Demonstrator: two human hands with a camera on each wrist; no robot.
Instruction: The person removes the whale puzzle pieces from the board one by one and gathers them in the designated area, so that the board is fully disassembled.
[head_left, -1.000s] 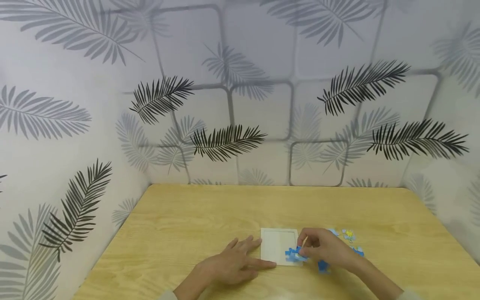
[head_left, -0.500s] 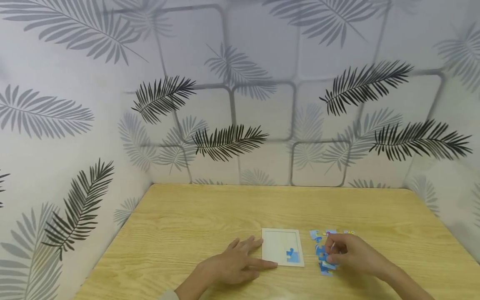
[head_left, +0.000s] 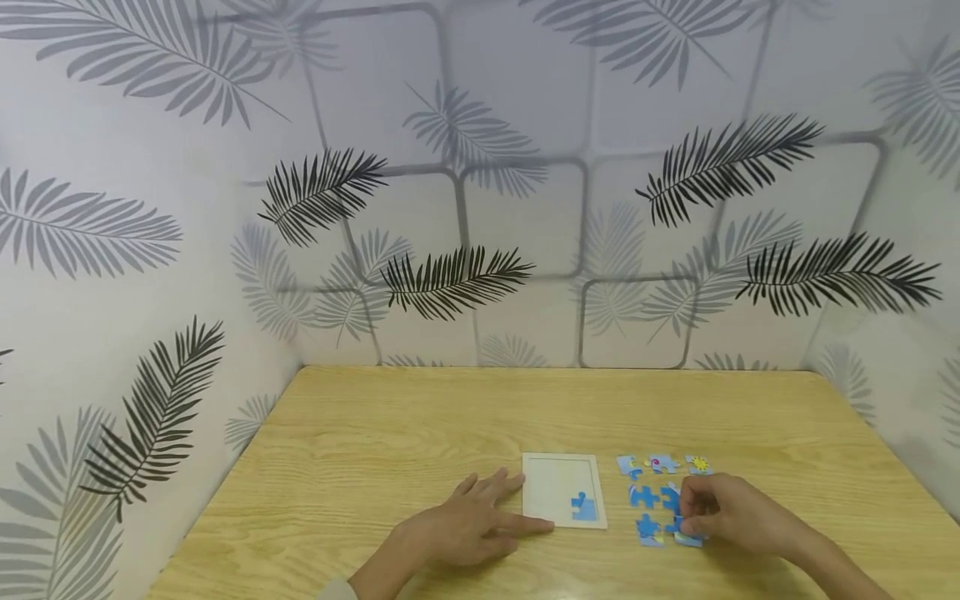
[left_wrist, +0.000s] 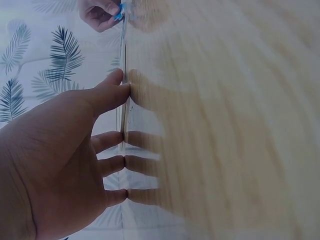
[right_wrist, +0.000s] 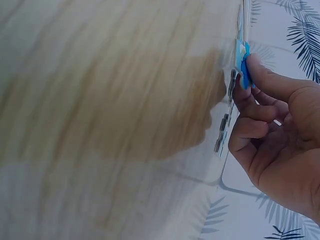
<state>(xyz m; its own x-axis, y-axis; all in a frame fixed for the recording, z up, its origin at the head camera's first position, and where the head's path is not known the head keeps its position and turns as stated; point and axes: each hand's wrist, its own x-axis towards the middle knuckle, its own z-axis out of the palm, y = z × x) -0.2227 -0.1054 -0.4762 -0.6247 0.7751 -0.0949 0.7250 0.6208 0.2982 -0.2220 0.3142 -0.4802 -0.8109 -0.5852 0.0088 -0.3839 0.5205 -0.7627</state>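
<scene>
My left hand [head_left: 472, 529] rests spread on the table, its fingertips and thumb at the left and near edges of a shallow pale wooden puzzle tray [head_left: 547, 492]. One blue jigsaw piece [head_left: 587, 507] lies in the tray's near right corner. Right of the tray, my right hand [head_left: 738, 514] pinches a blue and white jigsaw piece [right_wrist: 243, 62] between thumb and index finger, low over the table among the loose pieces. In the left wrist view, the left hand [left_wrist: 65, 155] has its fingers straight, tips on the tabletop. The right hand partly covers the pieces beneath it.
Several loose jigsaw pieces lie in rough rows right of the tray, among them one with a yellow sun [head_left: 700, 464], a blue one [head_left: 643, 497] and another blue one [head_left: 648, 527]. The wooden table [head_left: 360, 433] meets a leaf-patterned wall covering [head_left: 517, 325] at its far edge.
My right hand has moved right from the tray's near right corner to the loose pieces, carrying a jigsaw piece. The blue piece in that corner is now uncovered. The left hand stays still.
</scene>
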